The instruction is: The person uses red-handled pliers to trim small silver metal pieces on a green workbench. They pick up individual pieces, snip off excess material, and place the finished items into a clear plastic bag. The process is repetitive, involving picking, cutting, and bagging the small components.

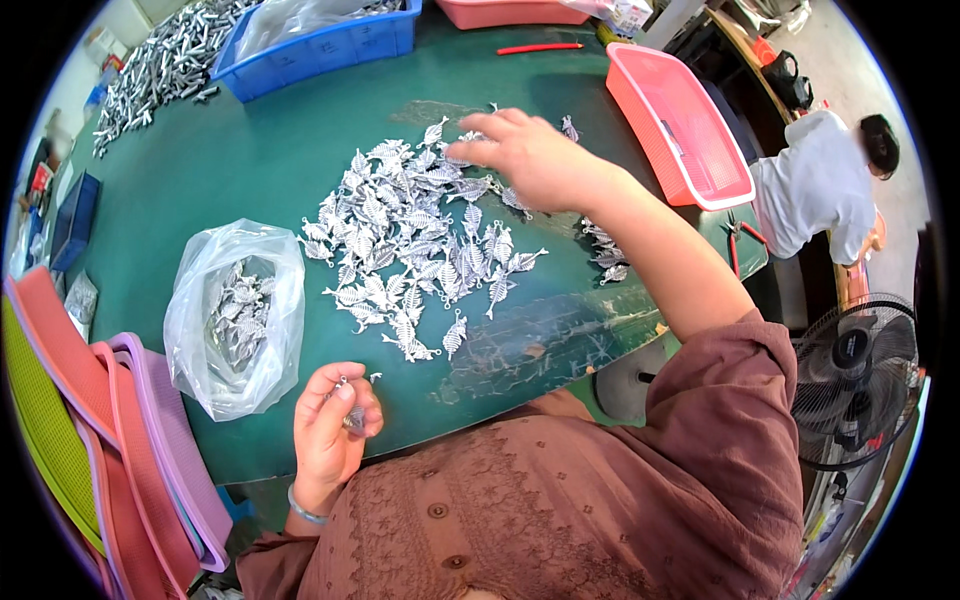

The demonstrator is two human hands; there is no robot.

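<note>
A loose heap of silver fishbone-shaped metal charms [400,235] lies across the middle of the green table. Over its upper right edge reaches my right hand [530,160], fingers stretched out to the left and apart, with nothing visible in them. Close to the table's front edge, my left hand [335,420] is closed on a charm [354,418], pinching it between thumb and fingers; its lower part shows below the thumb. Just beyond that hand stands a clear plastic bag [235,390], its mouth open, holding more charms [243,315].
A smaller group of charms [605,250] lies under my right forearm. Behind are a blue bin [320,48] and a pile of metal rods [165,70]. At right are a pink basket [740,190], pliers [737,245], a fan [855,370] and another person [820,180]. Coloured baskets [130,450] lean at left.
</note>
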